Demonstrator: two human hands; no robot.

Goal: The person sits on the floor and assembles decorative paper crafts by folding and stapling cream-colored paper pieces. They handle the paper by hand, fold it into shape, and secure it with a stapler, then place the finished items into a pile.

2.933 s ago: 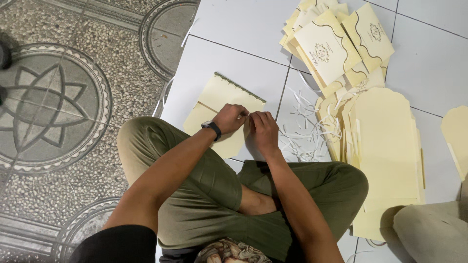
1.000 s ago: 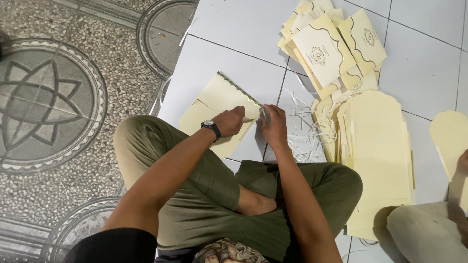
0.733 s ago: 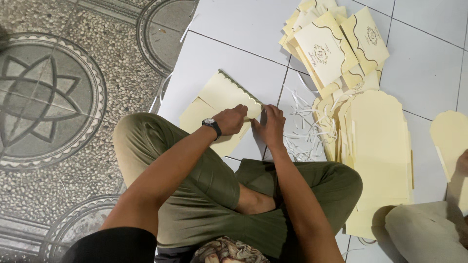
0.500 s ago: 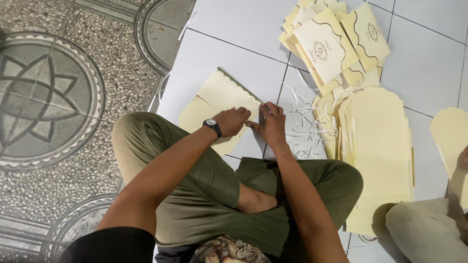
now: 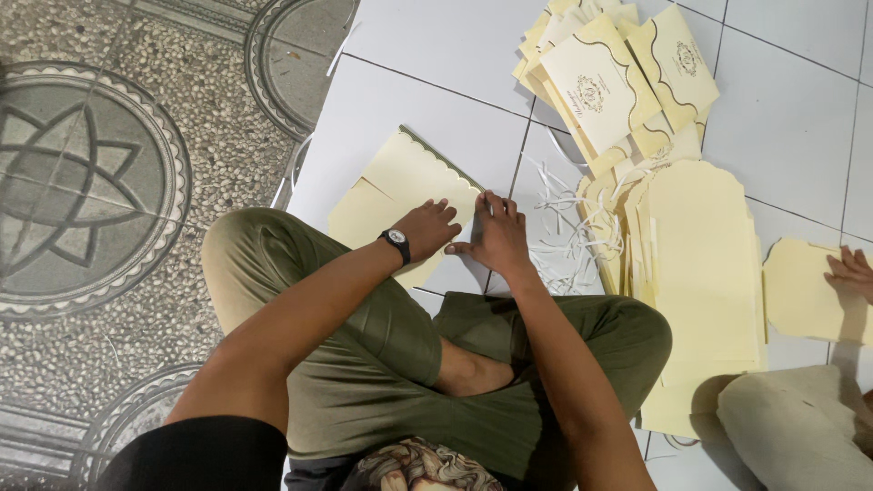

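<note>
I sit cross-legged on the floor in olive trousers. A cream folded card with a scalloped dark edge (image 5: 405,186) lies on the white tile in front of my knee. My left hand (image 5: 430,227), with a black wristwatch (image 5: 396,241), presses flat on the card's right part. My right hand (image 5: 496,232) lies beside it, fingers spread, pressing down on the card's right edge. Neither hand grips anything.
A stack of flat cream card blanks (image 5: 705,264) lies to the right, and finished cards with dark ornaments (image 5: 618,77) are piled behind it. Thin white paper strips (image 5: 568,227) litter the tile. Another person's hand (image 5: 850,273) rests on a cream sheet at far right.
Both hands, earlier pinched together above the card, have lowered and flattened onto it. The view shifted slightly. Another person's hand came into view at the right.
</note>
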